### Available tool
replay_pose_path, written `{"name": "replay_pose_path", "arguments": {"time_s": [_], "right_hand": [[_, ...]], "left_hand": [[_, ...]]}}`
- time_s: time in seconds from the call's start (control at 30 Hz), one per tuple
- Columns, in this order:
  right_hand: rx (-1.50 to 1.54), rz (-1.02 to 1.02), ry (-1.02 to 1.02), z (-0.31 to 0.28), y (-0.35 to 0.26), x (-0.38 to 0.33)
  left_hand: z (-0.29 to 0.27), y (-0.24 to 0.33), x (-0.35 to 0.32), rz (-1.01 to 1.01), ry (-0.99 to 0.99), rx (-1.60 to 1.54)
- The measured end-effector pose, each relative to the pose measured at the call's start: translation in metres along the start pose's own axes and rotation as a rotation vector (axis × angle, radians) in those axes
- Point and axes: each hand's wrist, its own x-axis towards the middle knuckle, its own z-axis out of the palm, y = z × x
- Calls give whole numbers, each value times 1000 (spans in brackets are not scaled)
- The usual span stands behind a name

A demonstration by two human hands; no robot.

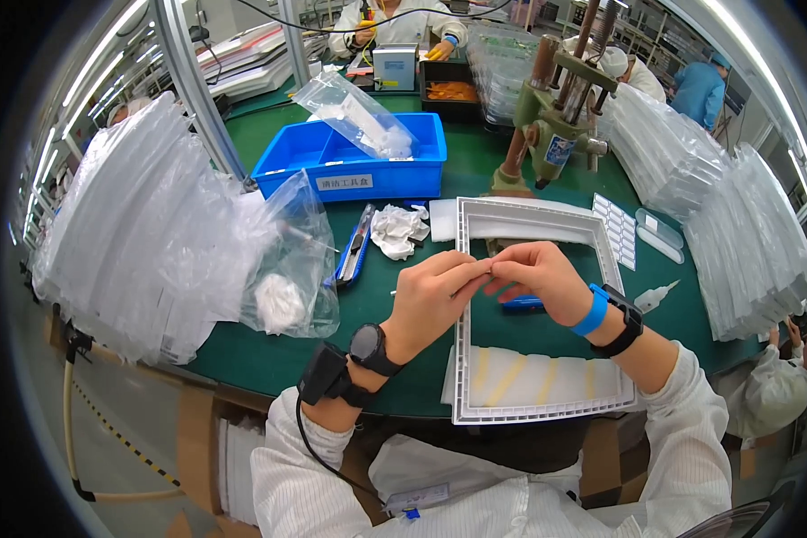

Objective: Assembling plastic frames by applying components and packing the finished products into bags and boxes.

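Observation:
Fingertips of my left hand (429,303) and my right hand (545,276) meet in a pinch above the left bar of a white rectangular plastic frame (547,412). Whatever lies between them is too small or hidden to make out. The frame rests on the green table (394,359), with a white foam pad with yellowish strips (533,377) inside its near end. Beneath my right hand, partly covered, lies a blue object (522,303). To the left are a blue utility knife (357,247) and a crumpled white wad (398,231).
Behind the frame stands a green hand press (547,125). A blue divided bin (377,182) holds a bagged white item. Plastic-wrapped stacks (134,242) flank both sides. At right lie a label sheet (614,231), a clear case (660,235) and a needle-tipped bottle (655,295). A person works opposite.

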Motion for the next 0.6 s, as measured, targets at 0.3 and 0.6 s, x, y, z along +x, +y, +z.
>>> {"name": "replay_pose_path", "arguments": {"time_s": [0.3,0.6], "right_hand": [[93,8,-21,-1,3,1],[59,-59,-17,2,10,2]], "left_hand": [[-1,-2,-3,16,-2,10],[4,-1,-6,97,18,5]]}}
